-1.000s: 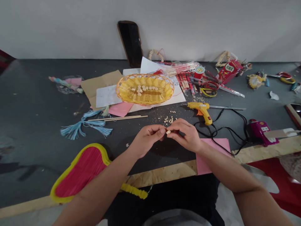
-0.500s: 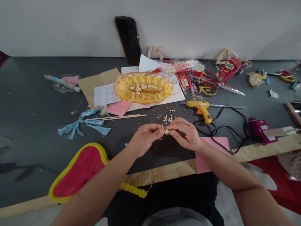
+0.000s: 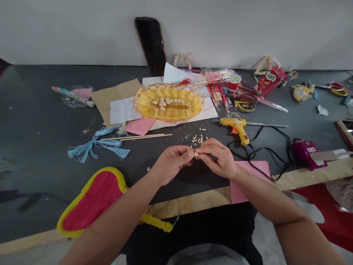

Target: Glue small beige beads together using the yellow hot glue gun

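Note:
Between my fingertips is a small cluster of pale beads (image 3: 196, 154). My left hand (image 3: 173, 162) pinches it from the left with thumb and forefinger, while my right hand (image 3: 217, 157) grips its right side the same way. Just beyond the hands, loose pale pieces (image 3: 198, 139) lie scattered on the dark table. A yellow woven basket (image 3: 143, 108) farther back holds several joined pale bead clusters (image 3: 162, 103). The exact shape of the held cluster is partly hidden by my fingers.
A yellow glue gun (image 3: 237, 127) with a black cord lies right of my hands. Thin sticks (image 3: 146, 137) and blue tassels (image 3: 88, 149) are left. A red-and-yellow fan (image 3: 95, 200) lies by my left forearm; scissors (image 3: 246, 102) and a leaning phone (image 3: 151, 44) are behind.
Both hands hold nearly the same place and grip. The pale cluster between the fingertips appears slightly turned, with a little more of it showing.

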Demonstrator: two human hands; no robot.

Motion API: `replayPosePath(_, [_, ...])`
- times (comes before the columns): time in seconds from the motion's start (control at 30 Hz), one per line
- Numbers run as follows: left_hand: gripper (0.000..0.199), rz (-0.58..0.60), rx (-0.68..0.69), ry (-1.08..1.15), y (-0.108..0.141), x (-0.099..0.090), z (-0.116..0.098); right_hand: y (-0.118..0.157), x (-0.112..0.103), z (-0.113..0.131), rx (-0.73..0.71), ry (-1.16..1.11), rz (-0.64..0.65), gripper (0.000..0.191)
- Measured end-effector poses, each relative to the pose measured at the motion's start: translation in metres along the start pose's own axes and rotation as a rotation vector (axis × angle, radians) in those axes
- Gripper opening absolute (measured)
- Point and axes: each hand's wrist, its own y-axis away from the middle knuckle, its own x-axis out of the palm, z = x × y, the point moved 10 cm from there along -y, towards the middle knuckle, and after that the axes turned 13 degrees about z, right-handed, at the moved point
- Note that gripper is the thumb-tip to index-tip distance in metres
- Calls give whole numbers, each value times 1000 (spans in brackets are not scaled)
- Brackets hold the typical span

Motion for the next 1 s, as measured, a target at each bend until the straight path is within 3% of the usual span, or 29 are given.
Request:
replayPosePath(0.3, [31, -21, 59, -25, -1, -1, -8, 1, 4, -5, 35, -29, 43, 25])
replayPosePath(1.0, [22, 22, 128, -166, -1, 1, -14, 2, 6, -9, 51, -2, 17, 11])
